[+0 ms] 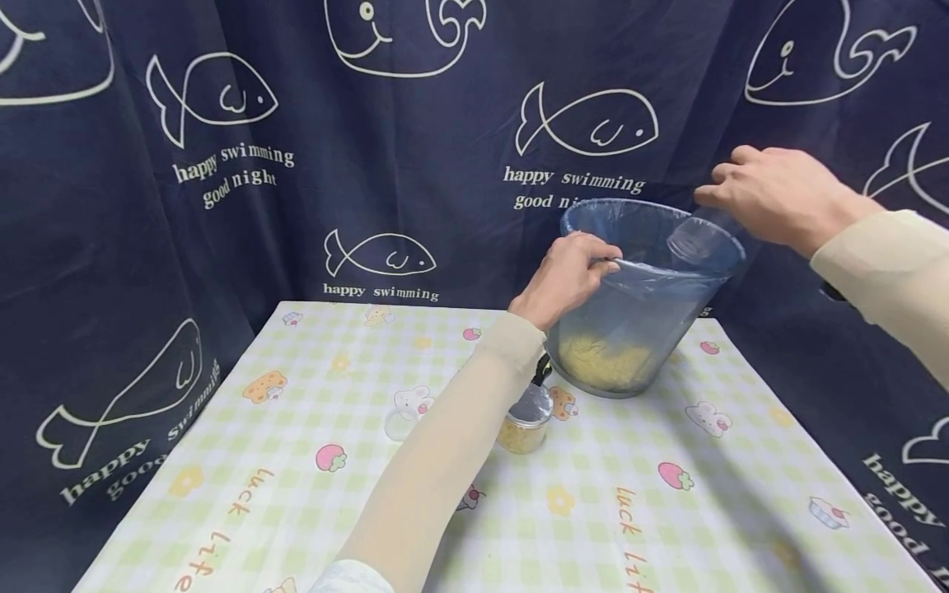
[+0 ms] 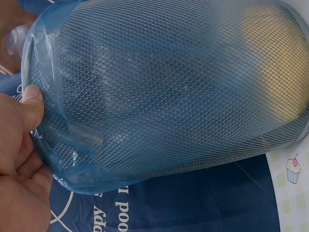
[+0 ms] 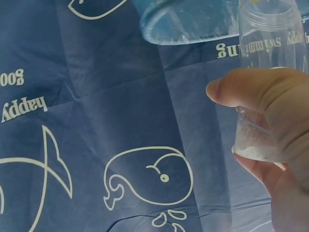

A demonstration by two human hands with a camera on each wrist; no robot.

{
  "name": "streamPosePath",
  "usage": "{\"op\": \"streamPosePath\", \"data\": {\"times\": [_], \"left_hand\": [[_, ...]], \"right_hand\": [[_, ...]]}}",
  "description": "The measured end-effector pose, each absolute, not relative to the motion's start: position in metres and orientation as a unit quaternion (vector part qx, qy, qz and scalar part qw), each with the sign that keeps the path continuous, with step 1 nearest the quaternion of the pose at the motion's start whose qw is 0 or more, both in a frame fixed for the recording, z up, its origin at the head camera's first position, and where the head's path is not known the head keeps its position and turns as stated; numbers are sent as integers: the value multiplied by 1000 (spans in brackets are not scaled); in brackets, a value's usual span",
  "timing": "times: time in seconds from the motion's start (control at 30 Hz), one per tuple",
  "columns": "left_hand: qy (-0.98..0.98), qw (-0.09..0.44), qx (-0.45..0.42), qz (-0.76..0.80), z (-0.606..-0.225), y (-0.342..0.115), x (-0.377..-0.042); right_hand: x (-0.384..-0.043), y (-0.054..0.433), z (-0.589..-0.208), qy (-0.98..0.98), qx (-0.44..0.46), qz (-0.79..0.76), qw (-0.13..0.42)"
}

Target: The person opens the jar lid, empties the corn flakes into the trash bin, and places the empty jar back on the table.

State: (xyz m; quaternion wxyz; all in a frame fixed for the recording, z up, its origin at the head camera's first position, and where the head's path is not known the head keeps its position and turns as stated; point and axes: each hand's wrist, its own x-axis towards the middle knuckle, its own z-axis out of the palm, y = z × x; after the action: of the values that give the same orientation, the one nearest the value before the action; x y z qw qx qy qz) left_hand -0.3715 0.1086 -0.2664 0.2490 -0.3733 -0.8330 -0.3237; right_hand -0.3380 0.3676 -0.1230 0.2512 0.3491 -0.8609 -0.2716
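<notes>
A mesh wastebasket point(image 1: 630, 317) with a blue plastic liner point(image 2: 63, 159) stands at the back right of the table. Yellow material point(image 1: 604, 361) shows through its lower wall. My left hand point(image 1: 565, 276) pinches the lined rim at the near left side, thumb outside. Over the opposite side of the rim, my right hand point(image 1: 778, 193) grips a clear plastic jar point(image 3: 270, 48). The jar is tilted, its mouth down toward the basket's opening. A whitish residue clings near its base in the right wrist view; the rest of the jar looks see-through.
Beside the left forearm stands a small clear jar point(image 1: 525, 424) with yellowish contents and a silvery top. A clear round lid point(image 1: 400, 424) lies left of it. The checked tablecloth point(image 1: 296, 511) covers the table; a dark blue curtain point(image 1: 445, 165) hangs close behind.
</notes>
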Motion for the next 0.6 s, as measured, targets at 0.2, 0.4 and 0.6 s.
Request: {"op": "streamPosePath", "data": {"times": [0.2, 0.4, 0.6], "left_hand": [[-833, 247, -374, -324, -266, 108, -372], [-834, 249, -372, -324, -265, 107, -373], [-834, 248, -374, -322, -267, 108, -374]], "right_hand": [[-338, 358, -120, -894, 291, -264, 216], [-339, 353, -118, -916, 250, -253, 184], [-338, 355, -121, -933, 221, -227, 170]]}}
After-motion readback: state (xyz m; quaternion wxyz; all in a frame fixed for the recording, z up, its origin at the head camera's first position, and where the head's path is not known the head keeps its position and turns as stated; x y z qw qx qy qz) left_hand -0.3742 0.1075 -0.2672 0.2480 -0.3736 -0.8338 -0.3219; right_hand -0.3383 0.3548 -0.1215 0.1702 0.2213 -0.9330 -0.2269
